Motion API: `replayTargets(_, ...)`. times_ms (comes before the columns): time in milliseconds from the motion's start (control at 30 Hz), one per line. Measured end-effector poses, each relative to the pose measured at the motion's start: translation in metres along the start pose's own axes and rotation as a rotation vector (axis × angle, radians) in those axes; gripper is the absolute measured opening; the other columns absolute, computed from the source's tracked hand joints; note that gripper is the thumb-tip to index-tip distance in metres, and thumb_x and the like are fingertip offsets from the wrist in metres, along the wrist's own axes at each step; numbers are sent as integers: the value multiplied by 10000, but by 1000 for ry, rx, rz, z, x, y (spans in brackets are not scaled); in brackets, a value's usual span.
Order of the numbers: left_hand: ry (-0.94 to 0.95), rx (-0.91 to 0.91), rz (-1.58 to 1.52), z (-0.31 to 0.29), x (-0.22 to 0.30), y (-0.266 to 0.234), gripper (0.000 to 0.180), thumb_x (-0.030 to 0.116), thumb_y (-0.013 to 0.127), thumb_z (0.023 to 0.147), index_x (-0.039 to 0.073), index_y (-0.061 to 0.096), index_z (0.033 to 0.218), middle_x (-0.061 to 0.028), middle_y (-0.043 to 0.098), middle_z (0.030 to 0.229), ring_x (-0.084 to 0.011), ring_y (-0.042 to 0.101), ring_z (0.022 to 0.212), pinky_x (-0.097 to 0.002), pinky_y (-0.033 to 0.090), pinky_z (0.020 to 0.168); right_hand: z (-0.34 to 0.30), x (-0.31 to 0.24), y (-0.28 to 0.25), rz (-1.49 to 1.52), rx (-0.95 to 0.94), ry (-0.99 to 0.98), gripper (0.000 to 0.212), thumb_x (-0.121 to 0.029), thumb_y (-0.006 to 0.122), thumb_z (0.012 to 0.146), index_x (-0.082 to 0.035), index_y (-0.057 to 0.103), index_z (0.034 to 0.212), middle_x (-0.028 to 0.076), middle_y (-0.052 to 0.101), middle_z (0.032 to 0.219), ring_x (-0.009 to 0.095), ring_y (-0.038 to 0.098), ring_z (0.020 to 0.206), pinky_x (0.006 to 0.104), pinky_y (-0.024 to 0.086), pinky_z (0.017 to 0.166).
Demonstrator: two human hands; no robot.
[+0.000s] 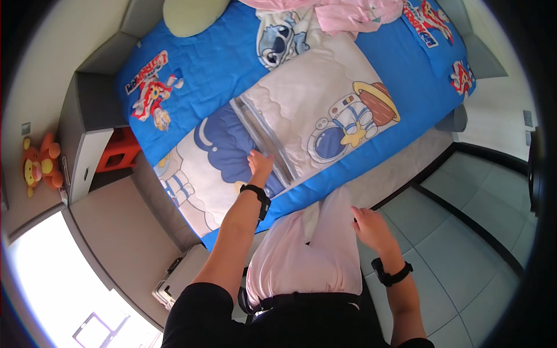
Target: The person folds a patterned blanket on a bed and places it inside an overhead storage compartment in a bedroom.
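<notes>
A white quilted cover with astronaut prints lies flat across the blue bedspread. A blue panel and a pale grey, edged strip run across its middle. My left hand reaches over the cover beside the strip, fingers loosely apart, gripping nothing; whether it touches the fabric, I cannot tell. By my pink trousers, off the edge of the bed, hangs my right hand, its fingers a little bent and apart with no object seen in it. Each wrist carries a black strap.
A round pale green cushion, a cartoon-printed cloth and pink fabric lie at the bed's far side. Left of the bed stand a grey cabinet, a red stool and an orange plush toy. Tiled floor lies right.
</notes>
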State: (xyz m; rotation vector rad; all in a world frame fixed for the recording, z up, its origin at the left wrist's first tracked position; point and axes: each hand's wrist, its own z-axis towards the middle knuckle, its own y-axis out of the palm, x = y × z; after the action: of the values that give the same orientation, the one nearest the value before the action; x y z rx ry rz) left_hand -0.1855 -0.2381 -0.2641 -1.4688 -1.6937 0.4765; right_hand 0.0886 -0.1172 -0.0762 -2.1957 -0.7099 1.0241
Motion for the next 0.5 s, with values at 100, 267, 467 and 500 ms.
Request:
replayTargets(100, -133, 1, 86, 4, 14, 8, 678, 313, 661, 592, -74, 302, 1019, -253, 377, 1039, -357, 411, 966, -370, 357, 830, -8, 10, 3, 16, 1, 27, 303, -119, 524, 689, -21, 441, 963, 121, 520, 746, 281, 514, 698, 378, 393, 615)
replayTargets(267, -203, 105, 190, 14, 16, 19, 641, 296, 662, 590, -63, 315, 993, -238, 402, 1009, -342, 442, 933, -355, 405, 777, 9, 15, 6, 19, -46, -18, 326, -113, 528, 685, -17, 436, 982, 122, 520, 740, 284, 513, 694, 371, 402, 592)
replayTargets(467, -208, 88, 184, 25, 0, 10, 392, 93, 539, 671, -42, 341, 981, -232, 468, 932, -344, 497, 871, -367, 440, 717, 100, 7, 33, -3, -32, -232, 359, -118, 519, 698, -2, 414, 1021, 132, 517, 741, 281, 514, 668, 363, 414, 585)
replayTargets(500, -165, 54, 141, 26, -7, 3, 389, 80, 526, 667, -44, 348, 990, -243, 482, 909, -342, 497, 876, -372, 439, 710, 122, 0, 43, 29, -28, -169, 384, -117, 521, 698, 0, 393, 1040, 143, 516, 760, 295, 508, 698, 372, 411, 605)
